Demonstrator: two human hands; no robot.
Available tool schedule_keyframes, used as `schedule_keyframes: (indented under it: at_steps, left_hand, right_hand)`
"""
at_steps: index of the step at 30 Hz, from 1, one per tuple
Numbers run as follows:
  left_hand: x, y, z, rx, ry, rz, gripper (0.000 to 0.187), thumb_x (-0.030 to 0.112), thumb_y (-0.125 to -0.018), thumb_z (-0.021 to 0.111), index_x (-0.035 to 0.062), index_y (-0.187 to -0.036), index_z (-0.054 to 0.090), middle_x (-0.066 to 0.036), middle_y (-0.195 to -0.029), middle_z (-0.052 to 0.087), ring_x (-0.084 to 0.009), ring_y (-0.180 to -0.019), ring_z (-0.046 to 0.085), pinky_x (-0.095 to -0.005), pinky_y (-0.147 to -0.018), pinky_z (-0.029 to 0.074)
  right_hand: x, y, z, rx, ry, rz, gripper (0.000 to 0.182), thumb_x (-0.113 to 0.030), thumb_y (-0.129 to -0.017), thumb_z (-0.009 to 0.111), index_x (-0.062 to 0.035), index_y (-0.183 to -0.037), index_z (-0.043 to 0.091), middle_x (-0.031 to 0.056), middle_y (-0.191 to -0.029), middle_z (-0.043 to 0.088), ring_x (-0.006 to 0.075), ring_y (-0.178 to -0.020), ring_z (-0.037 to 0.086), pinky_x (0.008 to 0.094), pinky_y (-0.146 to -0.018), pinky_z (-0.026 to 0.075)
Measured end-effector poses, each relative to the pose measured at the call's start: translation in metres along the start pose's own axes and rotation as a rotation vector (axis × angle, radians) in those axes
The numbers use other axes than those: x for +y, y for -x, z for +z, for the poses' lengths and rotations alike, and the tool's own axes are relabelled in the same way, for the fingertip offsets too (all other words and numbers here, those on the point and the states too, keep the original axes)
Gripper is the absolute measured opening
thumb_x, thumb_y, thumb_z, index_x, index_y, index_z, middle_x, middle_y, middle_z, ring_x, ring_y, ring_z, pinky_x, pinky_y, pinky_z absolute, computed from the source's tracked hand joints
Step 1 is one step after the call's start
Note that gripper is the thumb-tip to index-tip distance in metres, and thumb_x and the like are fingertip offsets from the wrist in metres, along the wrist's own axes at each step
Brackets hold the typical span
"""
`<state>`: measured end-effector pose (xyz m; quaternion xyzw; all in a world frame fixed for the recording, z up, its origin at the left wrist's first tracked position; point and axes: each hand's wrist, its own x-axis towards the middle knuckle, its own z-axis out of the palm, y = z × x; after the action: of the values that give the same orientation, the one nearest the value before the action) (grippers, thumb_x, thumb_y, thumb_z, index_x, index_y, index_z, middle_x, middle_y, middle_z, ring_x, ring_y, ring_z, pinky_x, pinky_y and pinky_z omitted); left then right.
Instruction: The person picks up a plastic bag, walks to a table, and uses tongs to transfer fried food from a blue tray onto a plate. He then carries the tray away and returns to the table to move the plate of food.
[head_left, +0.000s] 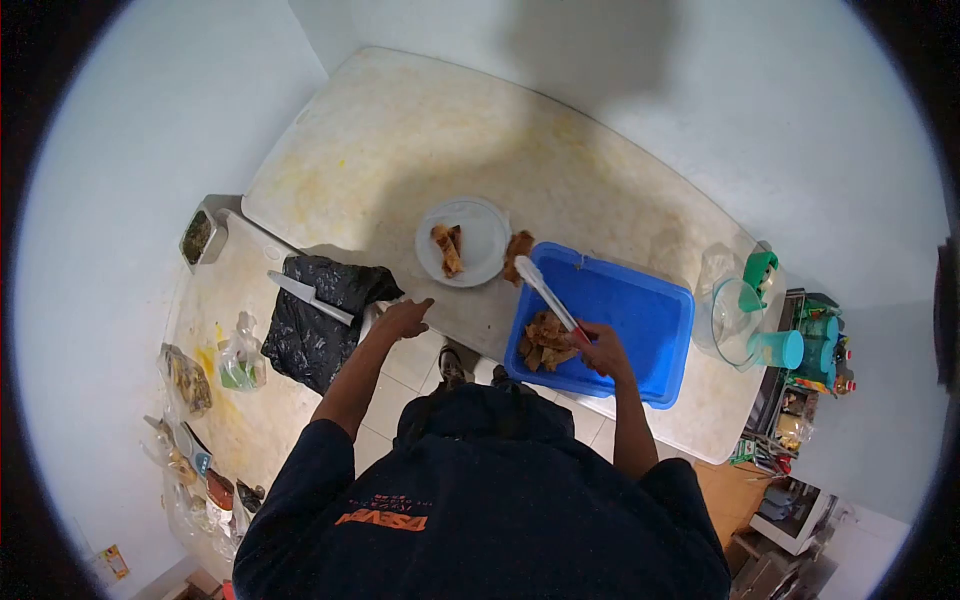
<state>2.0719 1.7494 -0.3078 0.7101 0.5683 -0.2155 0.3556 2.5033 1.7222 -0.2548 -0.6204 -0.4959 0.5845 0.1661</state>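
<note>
My right hand [600, 352] is closed on the red-handled tongs [545, 290], over the blue tray [655, 340]. The tips of the tongs are at the tray's back left edge, beside a brown piece of food [518, 250] that lies on the table. More brown pieces [545, 342] are in the left part of the tray. Behind and to the left, a white plate [482, 235] holds brown strips [448, 250]. My left hand [405, 318] has its index finger stretched out, near the black plastic bag [300, 340]. It holds nothing that I can see.
A knife [310, 298] lies on the black bag. Clear bags [240, 362] and a metal container [203, 238] are at the left. A glass bowl [735, 320] and a turquoise cup [782, 349] stand at the right, near a rack with bottles.
</note>
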Motion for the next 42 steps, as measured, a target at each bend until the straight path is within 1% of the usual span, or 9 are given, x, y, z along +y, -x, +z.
schedule_keyframes:
  at_steps: [3,6,9,15,18,21,27,30,42]
  left_hand:
    - [0.006,0.007,-0.004,-0.035,-0.019,-0.012,0.074,0.027,-0.084,0.068,0.0138,-0.148,0.033,-0.026,-0.119,0.061,-0.0416,-0.112,0.058,-0.0507,-0.092,0.049]
    - [-0.006,0.005,0.012,0.029,0.032,0.037,0.075,0.026,-0.084,0.067,0.0114,-0.148,0.032,-0.027,-0.125,0.057,-0.0413,-0.118,0.055,-0.0492,-0.097,0.048]
    - [-0.011,0.008,0.022,0.084,0.046,0.063,0.076,0.025,-0.083,0.067,0.0081,-0.147,0.031,-0.028,-0.130,0.054,-0.0410,-0.122,0.051,-0.0479,-0.100,0.045]
    - [-0.008,0.017,0.014,0.051,-0.028,0.068,0.075,0.028,-0.085,0.066,0.0055,-0.147,0.031,-0.026,-0.134,0.051,-0.0410,-0.123,0.051,-0.0483,-0.102,0.044]
    - [-0.019,0.003,0.025,0.037,0.013,0.062,0.075,0.029,-0.086,0.066,0.0064,-0.147,0.030,-0.027,-0.131,0.054,-0.0411,-0.121,0.052,-0.0483,-0.101,0.045]
    - [-0.019,-0.002,0.012,-0.069,-0.074,0.056,0.077,0.041,-0.092,0.060,0.0140,-0.153,0.020,-0.026,-0.136,0.052,-0.0445,-0.119,0.053,-0.0552,-0.098,0.044]
    - [-0.014,-0.003,-0.005,-0.044,-0.106,0.115,0.075,0.040,-0.091,0.062,0.0119,-0.150,0.026,-0.029,-0.115,0.061,-0.0451,-0.103,0.061,-0.0532,-0.089,0.050]
    - [-0.018,-0.018,0.001,-0.042,-0.090,0.090,0.072,0.037,-0.086,0.067,0.0137,-0.146,0.036,-0.028,-0.113,0.062,-0.0431,-0.104,0.062,-0.0516,-0.089,0.051]
    - [-0.020,-0.023,0.011,-0.043,-0.132,0.114,0.076,0.036,-0.086,0.068,0.0134,-0.149,0.032,-0.027,-0.119,0.060,-0.0441,-0.111,0.057,-0.0532,-0.093,0.047]
  right_hand:
    - [-0.021,-0.048,0.009,-0.068,0.210,-0.100,0.035,-0.036,-0.083,0.074,-0.0069,-0.103,0.072,0.0016,-0.063,0.060,0.0114,-0.055,0.055,0.0318,-0.053,0.045]
    - [-0.021,-0.105,0.022,-0.213,0.320,-0.260,0.039,-0.034,-0.085,0.073,-0.0029,-0.108,0.069,0.0004,-0.068,0.060,0.0073,-0.055,0.050,0.0276,-0.049,0.042]
    - [-0.037,-0.122,0.036,-0.292,0.261,-0.070,0.044,-0.038,-0.083,0.074,-0.0023,-0.108,0.069,0.0016,-0.074,0.065,0.0084,-0.059,0.054,0.0279,-0.055,0.045]
    - [-0.039,-0.081,0.019,-0.103,0.378,-0.352,0.035,-0.033,-0.086,0.071,-0.0046,-0.106,0.070,0.0005,-0.072,0.062,0.0086,-0.059,0.054,0.0294,-0.055,0.046]
    - [-0.016,-0.043,-0.001,0.045,0.262,-0.281,0.039,-0.034,-0.085,0.072,-0.0052,-0.111,0.069,0.0031,-0.073,0.063,0.0109,-0.059,0.053,0.0306,-0.056,0.046]
    - [-0.046,0.032,-0.026,0.102,0.242,0.058,0.044,-0.033,-0.085,0.073,-0.0071,-0.119,0.065,0.0102,-0.068,0.061,0.0160,-0.066,0.059,0.0356,-0.064,0.048]
    - [0.043,0.111,-0.033,0.352,0.396,-0.085,0.043,-0.035,-0.086,0.073,-0.0047,-0.115,0.066,0.0082,-0.073,0.065,0.0120,-0.053,0.057,0.0311,-0.045,0.045]
    - [-0.013,0.146,-0.016,0.146,0.022,0.341,0.043,-0.040,-0.088,0.070,-0.0041,-0.110,0.066,0.0076,-0.077,0.065,0.0093,-0.048,0.054,0.0267,-0.036,0.039]
    - [-0.004,0.098,-0.006,-0.010,-0.020,0.369,0.055,-0.052,-0.089,0.065,0.0006,-0.105,0.064,0.0081,-0.076,0.065,0.0107,-0.048,0.054,0.0268,-0.039,0.044]
